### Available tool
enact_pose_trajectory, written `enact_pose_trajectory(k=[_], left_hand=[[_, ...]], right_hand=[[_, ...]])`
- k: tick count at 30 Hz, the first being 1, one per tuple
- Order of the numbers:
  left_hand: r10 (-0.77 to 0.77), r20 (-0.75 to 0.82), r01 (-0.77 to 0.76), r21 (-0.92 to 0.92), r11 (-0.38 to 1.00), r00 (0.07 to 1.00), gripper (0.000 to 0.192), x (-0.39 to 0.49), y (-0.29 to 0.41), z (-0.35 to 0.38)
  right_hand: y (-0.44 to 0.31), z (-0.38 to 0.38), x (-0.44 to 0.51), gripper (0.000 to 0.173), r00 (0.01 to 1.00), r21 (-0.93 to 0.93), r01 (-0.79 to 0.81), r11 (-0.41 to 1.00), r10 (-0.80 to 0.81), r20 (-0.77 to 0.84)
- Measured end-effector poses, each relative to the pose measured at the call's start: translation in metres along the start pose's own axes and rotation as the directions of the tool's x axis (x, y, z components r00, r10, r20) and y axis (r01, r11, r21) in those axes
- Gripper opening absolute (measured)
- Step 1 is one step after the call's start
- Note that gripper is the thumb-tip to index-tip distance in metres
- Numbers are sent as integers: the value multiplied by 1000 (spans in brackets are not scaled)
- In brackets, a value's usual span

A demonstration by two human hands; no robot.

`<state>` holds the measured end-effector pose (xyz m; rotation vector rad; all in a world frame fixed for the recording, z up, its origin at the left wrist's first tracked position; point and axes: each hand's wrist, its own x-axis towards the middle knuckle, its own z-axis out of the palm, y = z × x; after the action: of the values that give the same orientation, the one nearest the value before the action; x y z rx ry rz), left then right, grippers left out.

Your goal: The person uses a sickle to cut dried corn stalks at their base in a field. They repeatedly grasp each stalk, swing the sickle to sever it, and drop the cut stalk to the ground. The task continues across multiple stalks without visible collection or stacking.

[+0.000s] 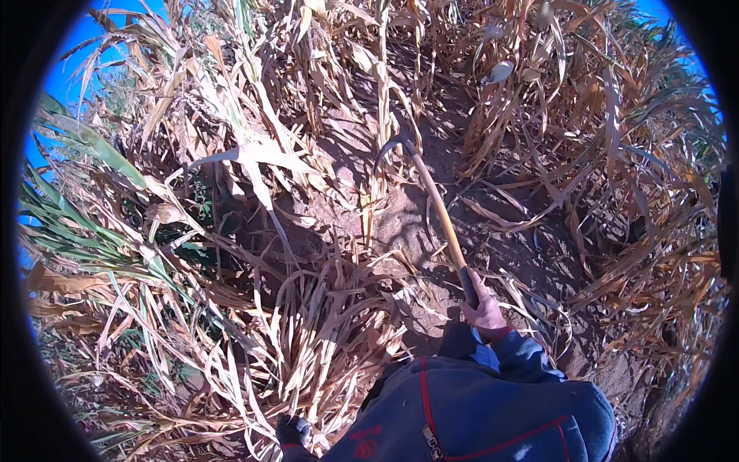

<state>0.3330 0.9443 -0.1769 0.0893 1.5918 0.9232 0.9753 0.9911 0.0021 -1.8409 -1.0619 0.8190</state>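
My right hand [485,309] grips the dark lower end of a sickle's long wooden handle [439,208]. At the far end, the curved metal blade [388,149] hooks across a standing dry corn stalk [382,104]; whether it touches the stalk is unclear. My left hand [294,430], dark and apparently gloved, is low at the bottom edge against a heap of dry corn stalks and leaves [323,335]. Its fingers are mostly hidden, so a grip on the stalks cannot be made out.
Dry corn plants [519,115] stand ahead and to the right. Greener leaves [75,219] lean in from the left. Bare, shadowed soil [404,219] with fallen leaves runs between the plants. My dark blue jacket [485,398] with red piping fills the lower middle.
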Motion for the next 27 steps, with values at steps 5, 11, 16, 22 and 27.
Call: enact_pose_trajectory(k=[5, 11, 16, 22, 27], left_hand=[[-263, 33, 260, 75, 963, 964, 29, 24, -44, 68], [-113, -168, 139, 149, 979, 979, 27, 7, 1, 166], [27, -175, -9, 105, 994, 984, 26, 8, 21, 248], [178, 74, -166, -139, 976, 981, 18, -26, 12, 421], [692, 654, -807, 564, -176, 306, 23, -41, 45, 540]], right_hand=[[-26, -37, 24, 65, 984, 190, 109, 976, -80, -156], [-33, -48, 144, 22, 972, 308, 56, 950, 19, -236], [-56, -60, 281, 50, 881, -63, 357, 932, -358, -308], [-85, -84, 446, 61, 847, -539, 248, 805, -451, -282], [-52, -98, 495, 62, 871, -243, 429, 870, -470, -145]])
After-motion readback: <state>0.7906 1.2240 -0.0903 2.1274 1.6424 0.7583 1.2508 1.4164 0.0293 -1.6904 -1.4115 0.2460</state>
